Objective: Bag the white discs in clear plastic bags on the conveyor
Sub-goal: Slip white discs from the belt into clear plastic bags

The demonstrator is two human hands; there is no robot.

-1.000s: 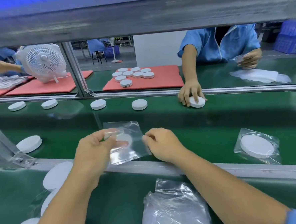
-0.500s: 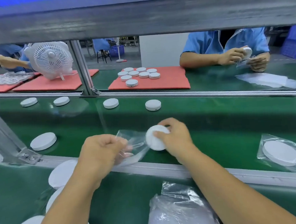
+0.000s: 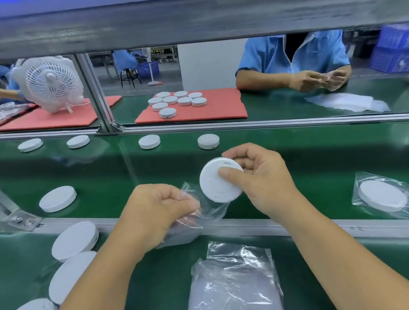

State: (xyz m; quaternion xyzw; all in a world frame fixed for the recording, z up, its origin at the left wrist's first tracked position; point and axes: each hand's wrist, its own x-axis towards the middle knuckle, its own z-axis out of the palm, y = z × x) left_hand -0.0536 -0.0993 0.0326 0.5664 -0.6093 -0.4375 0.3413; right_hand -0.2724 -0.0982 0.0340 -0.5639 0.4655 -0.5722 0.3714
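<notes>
Conveyor — disc at bag mouth.

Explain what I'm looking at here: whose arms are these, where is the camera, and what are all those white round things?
No machine works here; a person does, and a camera on their head looks down at their hands. The right hand grips a white disc; the left hand pinches a clear bag to receive it. On the green conveyor lie loose discs and one bagged disc. A stack of spare bags lies nearer. Across the belt sits another worker.
</notes>
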